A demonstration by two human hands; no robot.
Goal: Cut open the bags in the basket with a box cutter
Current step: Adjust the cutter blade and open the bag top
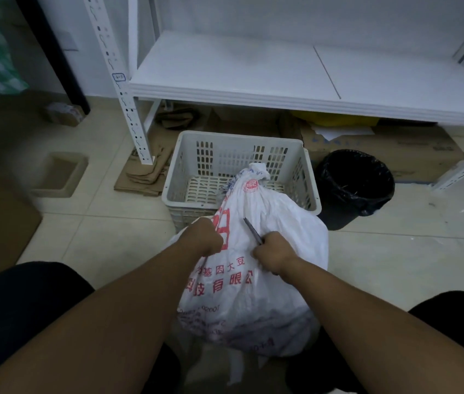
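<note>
A white woven sack [270, 285] with red printed characters stands between my knees, its tied top leaning over the front rim of the white plastic basket [194, 149]. My left hand [206, 237] grips a fold of the sack's upper left side. My right hand [272, 253] holds the box cutter [252, 231], and its thin blade points up and away, lying against the sack's cloth. The basket's slotted floor shows behind the sack with nothing else visible in it.
A black-lined waste bin [356, 183] stands right of the basket. A white metal shelf [253, 72] hangs over flattened cardboard [145, 172] and boxes. A brown tray [57, 174] lies on the tiled floor at left.
</note>
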